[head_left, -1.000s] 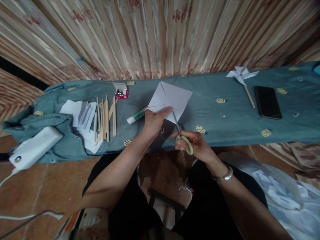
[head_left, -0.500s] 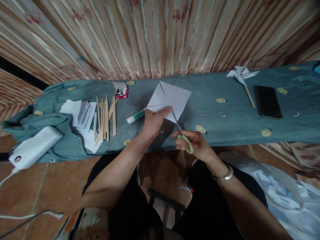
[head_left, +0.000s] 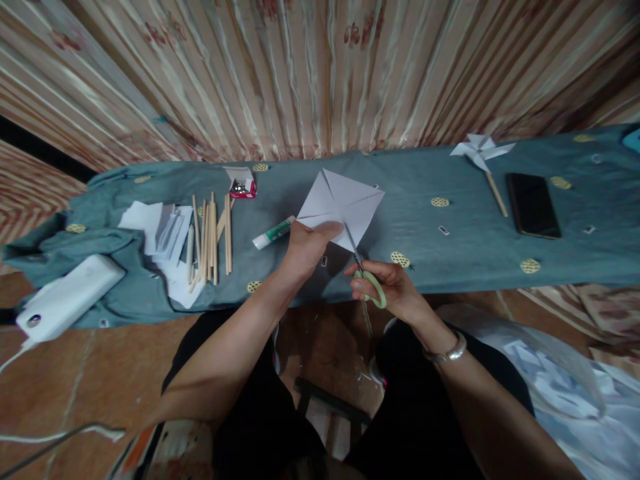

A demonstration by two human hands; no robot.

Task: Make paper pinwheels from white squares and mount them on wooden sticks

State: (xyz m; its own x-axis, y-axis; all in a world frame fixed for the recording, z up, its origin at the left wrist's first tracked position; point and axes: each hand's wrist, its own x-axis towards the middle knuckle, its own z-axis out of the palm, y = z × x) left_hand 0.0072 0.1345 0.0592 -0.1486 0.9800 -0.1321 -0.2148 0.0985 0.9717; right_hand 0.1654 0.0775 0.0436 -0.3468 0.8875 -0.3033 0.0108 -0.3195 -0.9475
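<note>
My left hand point(head_left: 311, 248) pinches a square of white paper point(head_left: 345, 197) along its near left side, thumb on top. Slits run inward from the corners of the sheet. In my right hand point(head_left: 387, 283) is a pair of scissors point(head_left: 376, 288) with pale green handles, my fingers through the loops. Their blades lie at the paper's near corner, pointing toward its middle. Just left of the sheet, a glue stick point(head_left: 274, 233) with a green label lies on the cloth, close to my left hand.
On the cloth-covered table point(head_left: 425, 233) lie wooden sticks point(head_left: 214, 240), paper pieces point(head_left: 170, 230), an open box of small metal pieces point(head_left: 242, 187), a white device point(head_left: 70, 299), a paper pinwheel point(head_left: 483, 152) and a phone point(head_left: 533, 205). A plastic bag of paper scraps point(head_left: 560, 387) stands at the lower right.
The paper has shifted slightly toward me, and its right corner now shows a clearer slit. Both hands keep their hold, with the scissors still at the near corner.
</note>
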